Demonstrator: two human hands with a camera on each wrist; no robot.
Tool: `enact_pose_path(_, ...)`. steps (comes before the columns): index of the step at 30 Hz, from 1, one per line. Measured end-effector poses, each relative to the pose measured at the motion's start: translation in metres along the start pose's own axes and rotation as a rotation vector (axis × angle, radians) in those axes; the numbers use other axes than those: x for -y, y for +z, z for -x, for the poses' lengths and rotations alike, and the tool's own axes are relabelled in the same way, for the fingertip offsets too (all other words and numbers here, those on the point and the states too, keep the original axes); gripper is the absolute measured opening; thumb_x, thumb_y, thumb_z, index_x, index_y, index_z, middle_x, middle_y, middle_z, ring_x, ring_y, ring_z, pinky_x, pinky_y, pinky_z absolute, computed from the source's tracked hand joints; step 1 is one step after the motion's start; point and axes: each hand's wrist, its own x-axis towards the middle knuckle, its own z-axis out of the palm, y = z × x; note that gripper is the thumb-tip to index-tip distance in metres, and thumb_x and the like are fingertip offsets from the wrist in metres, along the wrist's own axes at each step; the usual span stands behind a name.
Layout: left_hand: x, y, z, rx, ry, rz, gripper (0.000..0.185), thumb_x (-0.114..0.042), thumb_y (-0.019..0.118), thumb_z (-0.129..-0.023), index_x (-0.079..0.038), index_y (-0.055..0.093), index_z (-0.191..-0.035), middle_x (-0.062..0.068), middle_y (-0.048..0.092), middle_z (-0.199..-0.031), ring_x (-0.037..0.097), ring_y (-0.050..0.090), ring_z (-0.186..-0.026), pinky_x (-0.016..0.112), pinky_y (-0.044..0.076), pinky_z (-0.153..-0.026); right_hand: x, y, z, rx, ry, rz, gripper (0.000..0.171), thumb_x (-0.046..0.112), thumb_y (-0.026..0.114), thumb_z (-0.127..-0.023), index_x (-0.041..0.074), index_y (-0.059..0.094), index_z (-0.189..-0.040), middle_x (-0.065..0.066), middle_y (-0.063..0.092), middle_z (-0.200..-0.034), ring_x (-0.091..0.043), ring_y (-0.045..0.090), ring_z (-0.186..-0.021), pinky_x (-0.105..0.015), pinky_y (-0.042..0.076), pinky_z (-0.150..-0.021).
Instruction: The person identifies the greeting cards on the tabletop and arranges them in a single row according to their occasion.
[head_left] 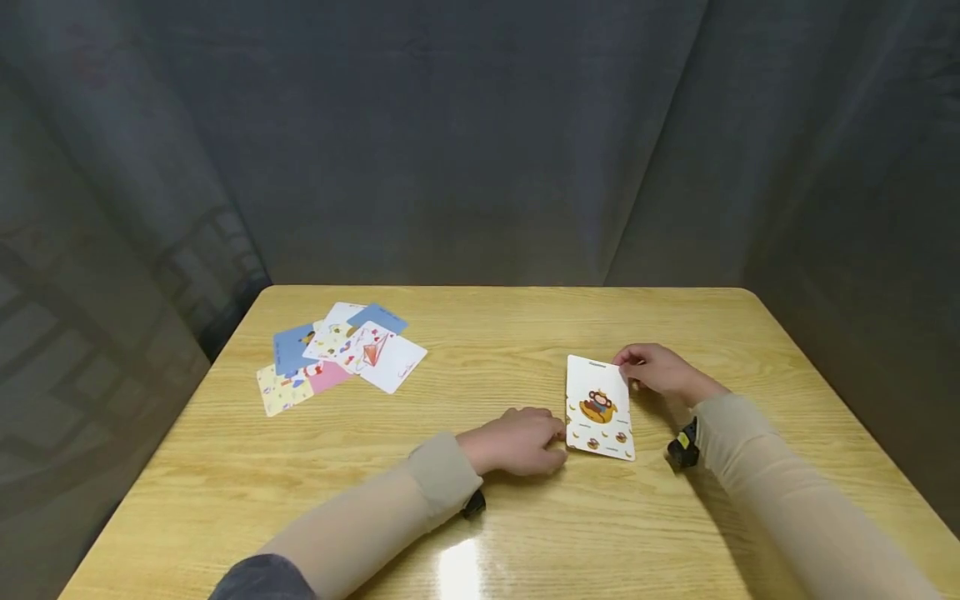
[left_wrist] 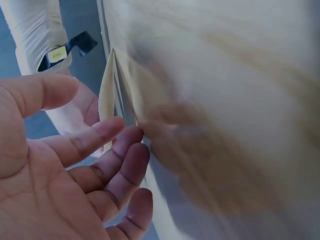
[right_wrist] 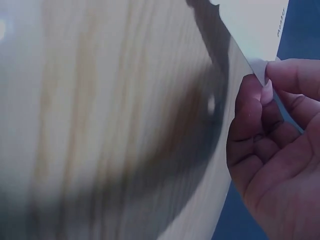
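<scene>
A white card (head_left: 597,429) with a monkey on a banana and small bananas printed on it is right of the table's middle, its right edge toward my right hand. With thumb and fingers, my right hand (head_left: 660,371) pinches the card's upper right corner; the right wrist view shows the corner of the card (right_wrist: 252,35) between thumb and fingertips. My left hand (head_left: 517,442) is by the card's lower left edge, fingers loosely bent. In the left wrist view the card (left_wrist: 106,95) appears edge-on, raised off the table; whether the left fingertips touch it I cannot tell.
Several overlapping cards (head_left: 397,367), in blue, white, yellow and pink, lie spread at the table's back left. The wooden table (head_left: 487,333) ends at a dark grey curtain (head_left: 450,167) behind and on both sides. A black wrist camera (head_left: 682,447) sits under the right cuff.
</scene>
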Motion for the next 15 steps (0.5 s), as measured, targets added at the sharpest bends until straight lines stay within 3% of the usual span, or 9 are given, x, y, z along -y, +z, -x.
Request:
enact_pose_path(9,-0.016,0.008,-0.026,0.024,0.014,-0.069,0.034,-0.033,0.058,-0.101,-0.015,0.069,-0.128,-0.002,0.064,-0.121,0.012,0.058,-0.114,0.036,0.045,-0.092,-0.016,-0.018,-0.002,0.049,-0.014,-0.021,0.016,0.001,0.051,-0.104,-0.009,0.062,-0.109,-0.006,0.059,-0.088,-0.02,0.051,-0.073,-0.033,0.045,-0.065)
enact_pose_path(15,-0.023,0.009,-0.034,0.048,-0.011,-0.071,0.039,-0.036,0.06,-0.1,-0.017,0.068,-0.133,-0.002,0.064,-0.124,0.012,0.057,-0.115,0.036,0.044,-0.094,-0.022,-0.027,-0.001,0.083,0.027,-0.038,0.014,-0.001,0.051,-0.103,-0.01,0.061,-0.108,-0.005,0.059,-0.086,-0.02,0.052,-0.075,-0.032,0.046,-0.066)
